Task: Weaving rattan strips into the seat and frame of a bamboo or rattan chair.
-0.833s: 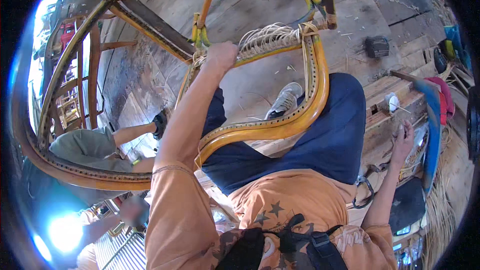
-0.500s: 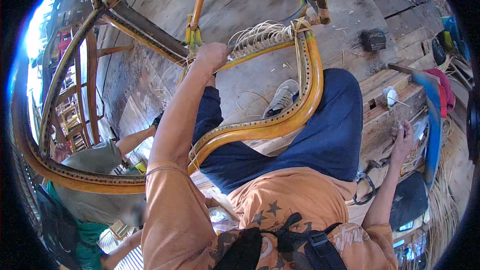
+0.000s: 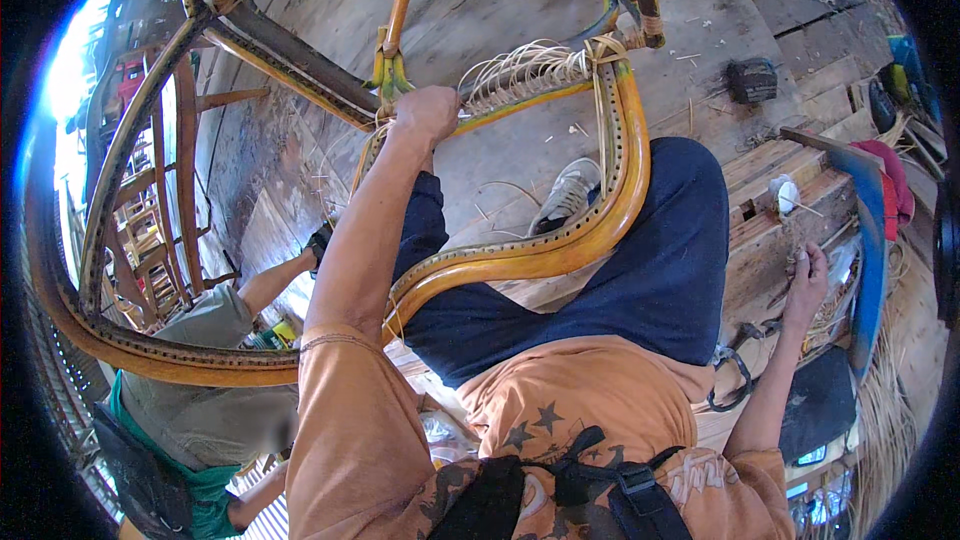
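A curved rattan chair frame (image 3: 625, 210) with a row of small dark holes along its inner side rests across my lap. My left hand (image 3: 428, 112) is closed round its front rail, at the left end of a bundle of pale cane strands (image 3: 525, 75) looped along that rail. Lashings of cane wrap the frame's corner at the right end. Off to the right, my right hand (image 3: 808, 285) is held beside a wooden block bench, fingers bent together. Whatever lies between its fingertips is too small to make out.
The wooden bench (image 3: 790, 175) at right carries a small white container (image 3: 785, 195) with a stick in it. A blue curved board (image 3: 868, 270) stands beyond it, near loose cane strips (image 3: 885, 440). A dark block (image 3: 750, 80) lies on the plank floor. Another person (image 3: 200, 410) sits at lower left.
The view has shifted slightly. My hands keep nearly the same places and poses. The other person at lower left has shifted position a little.
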A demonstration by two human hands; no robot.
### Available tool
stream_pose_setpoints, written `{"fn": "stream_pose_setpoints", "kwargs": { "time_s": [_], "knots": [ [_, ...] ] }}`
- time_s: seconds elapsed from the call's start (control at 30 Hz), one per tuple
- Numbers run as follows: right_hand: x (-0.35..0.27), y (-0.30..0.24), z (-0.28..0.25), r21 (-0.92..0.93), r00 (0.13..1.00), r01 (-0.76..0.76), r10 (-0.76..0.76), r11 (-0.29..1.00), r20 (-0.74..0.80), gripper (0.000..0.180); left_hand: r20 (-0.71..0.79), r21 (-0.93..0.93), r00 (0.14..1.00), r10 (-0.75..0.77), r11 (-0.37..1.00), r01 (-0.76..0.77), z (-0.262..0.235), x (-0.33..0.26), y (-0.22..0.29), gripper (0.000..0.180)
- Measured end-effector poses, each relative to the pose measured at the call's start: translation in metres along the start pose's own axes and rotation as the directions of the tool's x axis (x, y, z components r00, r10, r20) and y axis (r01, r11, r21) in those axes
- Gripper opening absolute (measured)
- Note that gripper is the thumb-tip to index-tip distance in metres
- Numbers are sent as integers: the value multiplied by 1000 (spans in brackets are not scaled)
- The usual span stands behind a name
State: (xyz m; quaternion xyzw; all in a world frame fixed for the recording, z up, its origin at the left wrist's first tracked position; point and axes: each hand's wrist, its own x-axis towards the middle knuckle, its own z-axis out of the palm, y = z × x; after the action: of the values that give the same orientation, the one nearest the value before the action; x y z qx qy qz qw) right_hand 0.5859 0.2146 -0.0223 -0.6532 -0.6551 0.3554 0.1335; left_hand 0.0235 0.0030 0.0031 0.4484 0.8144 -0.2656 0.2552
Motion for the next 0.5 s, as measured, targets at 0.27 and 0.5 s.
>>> {"fn": "stream_pose_setpoints", "kwargs": {
  "time_s": [0.27, 0.5],
  "knots": [
    [-3, -6, 1, 39, 1000, 25, -25, 999, 19, 26, -41, 51, 999, 2, 999, 0, -3, -5, 7, 20],
    [-3, 2, 4, 64, 1000, 20, -21, 998, 10, 24, -67, 77, 998, 0, 997, 5, -2, -7, 7, 20]
  ]
}}
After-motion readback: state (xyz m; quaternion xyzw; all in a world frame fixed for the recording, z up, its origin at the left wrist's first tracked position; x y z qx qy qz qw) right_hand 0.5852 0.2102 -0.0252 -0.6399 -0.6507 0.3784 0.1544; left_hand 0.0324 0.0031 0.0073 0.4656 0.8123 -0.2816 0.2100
